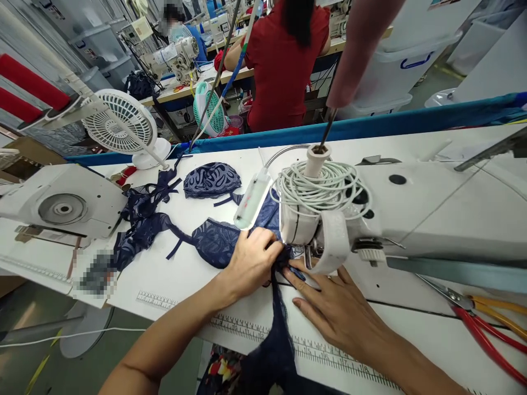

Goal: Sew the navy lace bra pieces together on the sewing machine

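A navy lace bra (216,241) lies across the white sewing table, part of it running under the head of the sewing machine (411,203). My left hand (256,255) is closed, pinching the bra's dark fabric just left of the needle area. Beside it, my right hand (329,302) lies flat with fingers stretched out, the fingertips pressing the fabric edge by the presser foot. From between the hands a navy lace strip (280,323) hangs over the table's front edge toward my lap. The needle itself is hidden behind the machine head.
Scissors with red handles (489,334) and another orange-handled tool (500,310) lie at the right. More navy bra pieces (152,219) and a lace cup (212,180) rest at the left. A white fan (119,120) and a second machine (61,200) stand further left. A person in red (284,71) sits ahead.
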Demonstrator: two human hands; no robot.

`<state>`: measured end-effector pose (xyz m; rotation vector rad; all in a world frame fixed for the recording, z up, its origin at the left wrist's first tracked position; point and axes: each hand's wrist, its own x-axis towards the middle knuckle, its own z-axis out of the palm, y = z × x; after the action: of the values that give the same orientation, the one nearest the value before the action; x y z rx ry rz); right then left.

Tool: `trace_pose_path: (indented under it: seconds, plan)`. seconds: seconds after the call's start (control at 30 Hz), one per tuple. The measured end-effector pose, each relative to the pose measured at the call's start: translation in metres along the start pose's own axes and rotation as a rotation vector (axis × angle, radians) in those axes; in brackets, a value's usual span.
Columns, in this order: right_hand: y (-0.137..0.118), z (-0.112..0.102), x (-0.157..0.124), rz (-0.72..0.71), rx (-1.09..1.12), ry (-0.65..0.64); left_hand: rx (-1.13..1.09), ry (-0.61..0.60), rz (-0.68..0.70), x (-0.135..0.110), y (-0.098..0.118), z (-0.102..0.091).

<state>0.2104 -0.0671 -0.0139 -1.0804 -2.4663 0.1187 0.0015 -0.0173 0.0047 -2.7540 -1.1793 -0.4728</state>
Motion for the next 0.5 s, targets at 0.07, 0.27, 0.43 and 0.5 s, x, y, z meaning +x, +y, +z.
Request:
trace_pose_path:
  seconds: [0.07,0.27,0.43,0.5]
  plan:
    - [-0.003,-0.003,0.002,-0.001,0.006,-0.023,0.058,0.010,-0.002,-0.002,0.013,-0.004]
    - [-0.010,-0.006,-0.001,-0.049,0.004,0.006,0.095,0.096,0.034,-0.016,0.025,-0.002]
    - [-0.011,-0.002,-0.003,-0.027,0.009,0.010,0.047,0.143,0.005,-0.019,0.018,0.001]
    - [-0.010,-0.001,-0.004,-0.031,-0.002,0.027,0.045,0.137,0.019,-0.019,0.019,0.001]
